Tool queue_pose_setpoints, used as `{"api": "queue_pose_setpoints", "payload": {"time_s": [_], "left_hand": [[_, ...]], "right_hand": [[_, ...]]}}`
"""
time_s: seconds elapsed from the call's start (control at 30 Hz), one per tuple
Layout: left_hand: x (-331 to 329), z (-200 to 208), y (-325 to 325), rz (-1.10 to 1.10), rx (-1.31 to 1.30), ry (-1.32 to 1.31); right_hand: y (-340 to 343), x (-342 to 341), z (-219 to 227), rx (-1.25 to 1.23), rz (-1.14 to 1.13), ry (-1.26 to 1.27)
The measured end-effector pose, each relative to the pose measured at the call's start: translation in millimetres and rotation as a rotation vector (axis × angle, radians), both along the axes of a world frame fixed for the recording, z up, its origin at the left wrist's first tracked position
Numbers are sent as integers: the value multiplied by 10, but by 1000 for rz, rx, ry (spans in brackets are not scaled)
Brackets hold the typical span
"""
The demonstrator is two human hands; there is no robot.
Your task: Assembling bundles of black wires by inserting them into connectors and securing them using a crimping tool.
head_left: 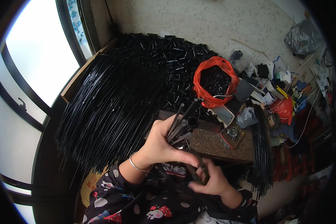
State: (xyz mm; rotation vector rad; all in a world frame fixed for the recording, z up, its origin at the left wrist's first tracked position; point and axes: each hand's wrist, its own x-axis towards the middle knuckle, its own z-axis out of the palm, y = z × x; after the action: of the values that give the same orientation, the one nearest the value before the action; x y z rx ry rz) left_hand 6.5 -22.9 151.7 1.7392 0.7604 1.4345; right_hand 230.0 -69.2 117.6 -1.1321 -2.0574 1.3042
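My left hand (163,143), with a silver bangle at its wrist, is closed round a bundle of black rods (180,127). The rods fan out past the fingers, away from me, and a round hollow black end shows among them. Its thumb stretches toward my right hand (214,180), which is slightly blurred. The right fingers curl round a dark piece just below the left thumb; its kind is not clear. Beyond the hands, many short black tubular parts (177,56) lie in a heap. To the left spreads a large mass of long thin black rods (100,112).
A red plastic bag (200,80) holds small black parts. On the speckled brown work surface (209,143), a small tray (236,141) holds metal bits. Another bundle of black rods (261,153) hangs at the right, beside clutter and a red bag (283,110). Windows (37,44) line the left.
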Motion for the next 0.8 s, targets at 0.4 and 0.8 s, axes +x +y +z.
{"api": "queue_pose_setpoints", "payload": {"time_s": [0.4, 0.8], "left_hand": [[-8, -51, 0, -20, -68, -5], [13, 14, -19, -1, -13, 1]], "right_hand": [[24, -22, -40, -616, 228, 194], [-8, 26, -135, -383, 265, 336]]}}
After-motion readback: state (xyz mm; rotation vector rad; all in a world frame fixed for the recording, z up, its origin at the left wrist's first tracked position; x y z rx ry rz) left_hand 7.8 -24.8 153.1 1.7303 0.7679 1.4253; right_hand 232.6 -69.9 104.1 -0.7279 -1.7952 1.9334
